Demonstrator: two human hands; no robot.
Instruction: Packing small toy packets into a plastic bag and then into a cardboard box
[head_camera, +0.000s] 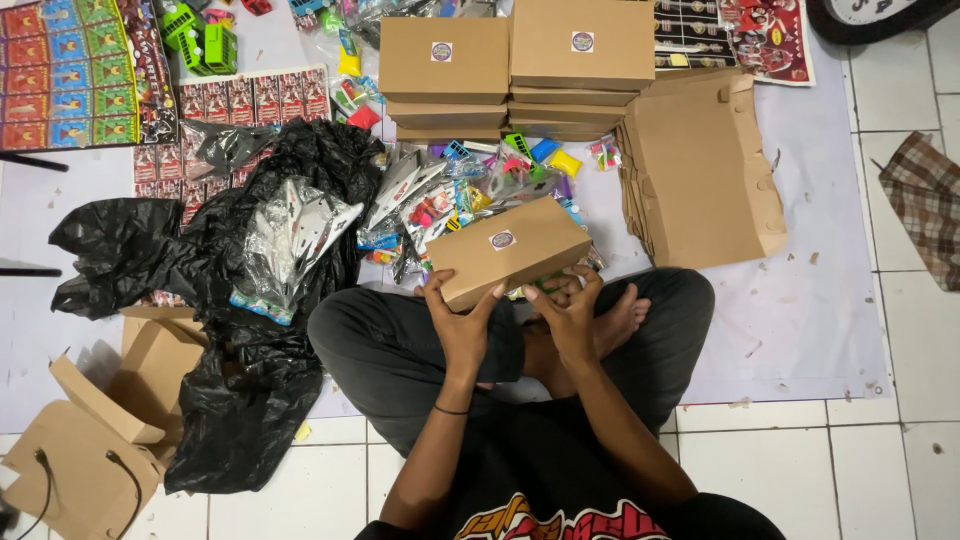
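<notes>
I sit cross-legged on the floor and hold a closed brown cardboard box (508, 249) with a round sticker on its lid, tilted above my lap. My left hand (459, 322) grips the box's near left corner, fingers spread up its front edge. At the box's near right edge my right hand (571, 308) has its fingers curled under the box. Just beyond the box lies a heap of small colourful toys in clear wrappers (455, 195).
Two stacks of closed brown boxes (515, 70) stand at the back. A pile of flat unfolded boxes (700, 170) lies right of the toys. Black plastic bags (230, 300) spread on the left, paper bags (90, 440) at lower left, printed card sheets (70, 70) at top left.
</notes>
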